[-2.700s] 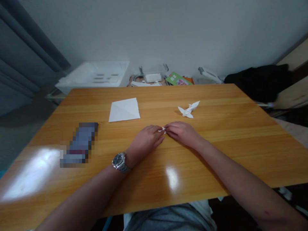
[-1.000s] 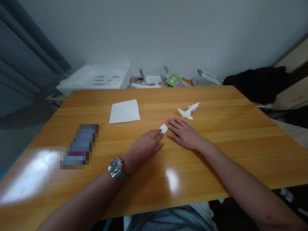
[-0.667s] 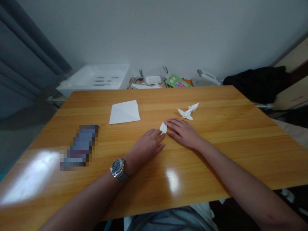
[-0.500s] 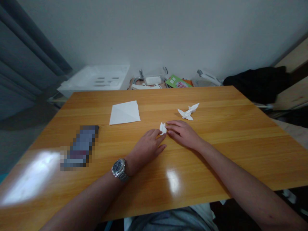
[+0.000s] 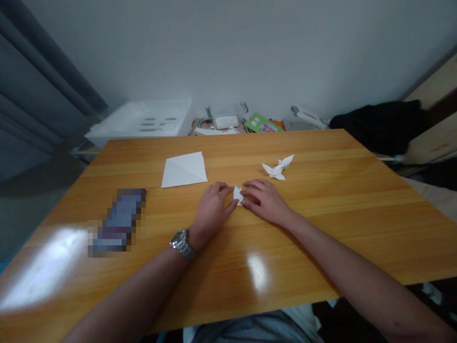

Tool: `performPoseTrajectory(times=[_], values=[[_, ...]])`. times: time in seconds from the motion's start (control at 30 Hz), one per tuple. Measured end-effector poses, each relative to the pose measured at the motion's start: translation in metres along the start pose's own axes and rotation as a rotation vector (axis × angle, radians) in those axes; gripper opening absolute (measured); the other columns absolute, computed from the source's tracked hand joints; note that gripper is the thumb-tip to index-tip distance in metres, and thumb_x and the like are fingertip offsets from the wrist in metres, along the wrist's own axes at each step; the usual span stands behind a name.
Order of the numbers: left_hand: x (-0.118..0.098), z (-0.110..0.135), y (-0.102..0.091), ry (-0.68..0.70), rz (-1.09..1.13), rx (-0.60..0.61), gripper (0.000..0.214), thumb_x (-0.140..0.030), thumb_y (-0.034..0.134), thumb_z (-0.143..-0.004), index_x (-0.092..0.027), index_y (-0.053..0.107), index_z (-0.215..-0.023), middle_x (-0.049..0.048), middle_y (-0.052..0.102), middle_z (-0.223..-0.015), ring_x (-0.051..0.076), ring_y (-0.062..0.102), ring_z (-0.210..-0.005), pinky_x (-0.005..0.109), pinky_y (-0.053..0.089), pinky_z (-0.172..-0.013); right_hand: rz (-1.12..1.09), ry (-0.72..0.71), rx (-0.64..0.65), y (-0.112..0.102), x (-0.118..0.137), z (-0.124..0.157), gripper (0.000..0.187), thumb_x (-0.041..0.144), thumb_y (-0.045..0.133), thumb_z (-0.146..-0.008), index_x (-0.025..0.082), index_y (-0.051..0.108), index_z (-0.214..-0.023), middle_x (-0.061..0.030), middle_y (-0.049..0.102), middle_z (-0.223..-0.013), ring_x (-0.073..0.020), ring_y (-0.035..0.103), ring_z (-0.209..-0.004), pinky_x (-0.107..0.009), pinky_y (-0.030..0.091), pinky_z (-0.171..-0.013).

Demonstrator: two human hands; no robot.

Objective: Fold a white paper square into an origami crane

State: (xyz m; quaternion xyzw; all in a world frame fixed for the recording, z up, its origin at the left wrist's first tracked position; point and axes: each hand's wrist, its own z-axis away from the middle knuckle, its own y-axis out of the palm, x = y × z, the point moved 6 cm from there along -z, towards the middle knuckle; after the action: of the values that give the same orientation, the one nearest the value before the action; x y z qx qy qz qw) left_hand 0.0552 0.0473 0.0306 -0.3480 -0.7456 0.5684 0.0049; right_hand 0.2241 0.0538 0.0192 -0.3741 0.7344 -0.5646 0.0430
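Observation:
A small piece of folded white paper (image 5: 237,195), with pointed tips at its top, is between my two hands at the middle of the table. My left hand (image 5: 213,205) grips its left side with thumb and fingertips, and a metal watch (image 5: 182,242) is on that wrist. From the other side, the fingertips of my right hand (image 5: 266,201) close on the paper's right edge. Beyond the right hand lies a folded white paper bird (image 5: 278,168) with spread wings. A flat white sheet of paper (image 5: 184,169) with a diagonal crease rests at the back left.
On the left of the wooden table (image 5: 307,276) lies a phone (image 5: 119,220), blurred out. Behind the far edge are a white tray (image 5: 143,119), a green booklet (image 5: 263,124) and assorted items. Dark cloth (image 5: 378,126) is heaped at the right, beyond the table.
The small folded paper has shifted slightly left and nearer, and looks turned. My left fingers have moved up along its left side; my right hand has followed a little leftward.

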Motion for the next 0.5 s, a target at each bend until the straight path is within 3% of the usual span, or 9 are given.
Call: performPoseTrajectory(times=[0.5], values=[[-0.0022, 0.0020, -0.0041, 0.050, -0.066, 0.031, 0.025, -0.034, 0.060, -0.098, -0.022, 0.070, -0.118, 0.0094, 0.064, -0.120, 0.027, 0.061, -0.108, 0.045, 0.051, -0.099, -0.097, 0.056, -0.047, 0.0028, -0.0069, -0.0009, 0.033, 0.048, 0.072, -0.089, 0.027, 0.073, -0.115, -0.0091, 0.069, -0.128, -0.0300, 0.061, -0.119, -0.050, 0.047, -0.103]])
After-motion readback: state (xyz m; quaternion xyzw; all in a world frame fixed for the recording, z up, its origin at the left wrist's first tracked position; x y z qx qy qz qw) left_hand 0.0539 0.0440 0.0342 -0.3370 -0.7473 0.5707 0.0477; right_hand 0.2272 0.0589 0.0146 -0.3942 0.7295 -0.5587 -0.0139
